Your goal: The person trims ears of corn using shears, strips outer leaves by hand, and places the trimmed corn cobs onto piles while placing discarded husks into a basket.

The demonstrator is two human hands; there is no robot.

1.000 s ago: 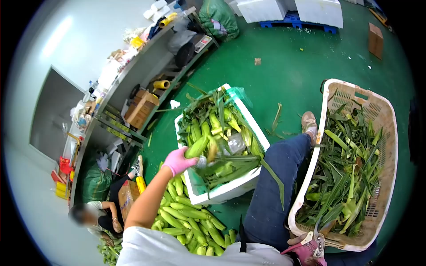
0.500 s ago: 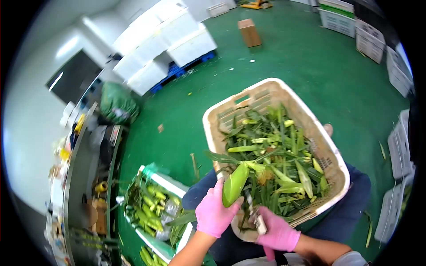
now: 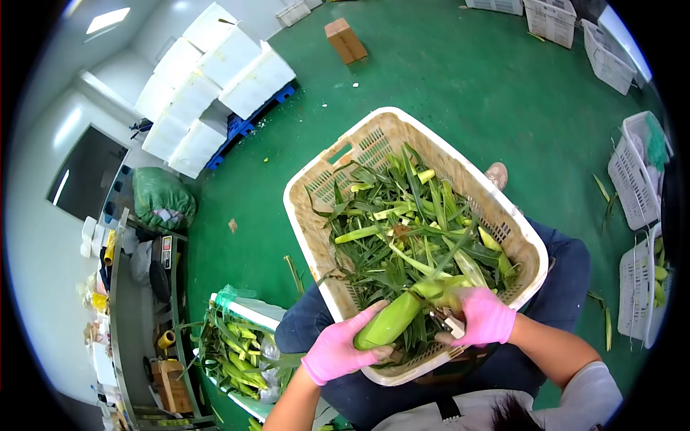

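Note:
My left hand (image 3: 346, 345), in a pink glove, is closed round a green ear of corn (image 3: 390, 320) still in its husk. The ear lies tilted over the near rim of the basket, its leafy tip towards my right hand. Also pink-gloved, my right hand (image 3: 483, 316) is closed on a small knife (image 3: 453, 325) with a pale handle, right beside the tip leaves; its blade is mostly hidden. Under both hands stands a dirty white plastic basket (image 3: 298, 215), heaped with cut husks and leaves (image 3: 402, 215).
At lower left a white foam box (image 3: 255, 314) holds several ears of corn (image 3: 241, 366). Beyond it runs a cluttered shelf (image 3: 136, 337). White foam boxes on a blue pallet (image 3: 241, 129), a carton (image 3: 346, 41) and white crates (image 3: 636, 287) stand around the green floor.
My right hand has moved up from below the ear to its leafy tip. The ear has tipped from nearly upright to a flatter slant. The camera view has shifted.

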